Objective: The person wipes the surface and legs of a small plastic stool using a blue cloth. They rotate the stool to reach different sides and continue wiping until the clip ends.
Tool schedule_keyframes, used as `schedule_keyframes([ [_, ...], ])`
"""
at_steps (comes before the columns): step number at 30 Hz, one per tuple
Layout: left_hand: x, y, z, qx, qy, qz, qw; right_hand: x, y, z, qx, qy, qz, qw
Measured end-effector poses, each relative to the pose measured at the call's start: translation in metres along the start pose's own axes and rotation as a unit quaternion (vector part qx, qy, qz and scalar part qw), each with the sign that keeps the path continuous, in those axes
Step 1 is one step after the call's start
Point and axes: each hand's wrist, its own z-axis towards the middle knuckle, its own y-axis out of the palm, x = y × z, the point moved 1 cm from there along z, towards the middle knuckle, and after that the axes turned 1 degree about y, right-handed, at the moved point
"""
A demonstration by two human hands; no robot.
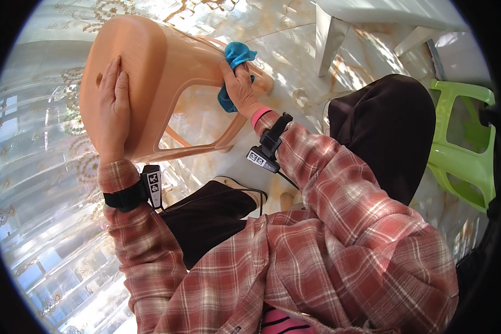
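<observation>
An orange plastic stool [150, 83] stands tilted or leaning at the upper left, its seat towards the left and its legs pointing right. My left hand [116, 104] lies flat on the seat, beside the small hole in it, fingers nearly together and holding nothing. My right hand [240, 85] has a blue cloth [239, 54] in its grip, against the stool's leg part. Some of the cloth hangs below the palm; the fingertips are partly hidden by it. Both wrists carry black straps with small devices.
Sheer patterned curtains [46, 137] hang along the left side. A green plastic stool [463, 154] stands at the right, beyond my bent knee. White furniture with legs [330, 46] is at the upper right. My shoe [242, 190] rests on the marbled floor [292, 54]. A thin black cable crosses my leg.
</observation>
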Motion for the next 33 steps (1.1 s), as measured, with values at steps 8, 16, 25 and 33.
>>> schedule_keyframes([
  [8,-0.004,0.001,-0.003,0.005,0.015,-0.071,0.997,-0.035,0.007,0.007,-0.005,-0.012,0.126,0.992],
  [16,-0.003,-0.002,-0.002,-0.008,0.022,-0.075,0.997,0.070,-0.035,0.018,0.057,0.053,-0.109,0.991],
  [25,0.003,-0.003,-0.004,-0.037,-0.056,-0.168,0.983,0.131,-0.073,0.030,-0.073,0.220,-0.174,0.957],
  [33,0.002,-0.004,-0.005,-0.024,-0.022,-0.140,0.990,0.150,-0.084,0.046,-0.235,0.219,-0.358,0.877],
])
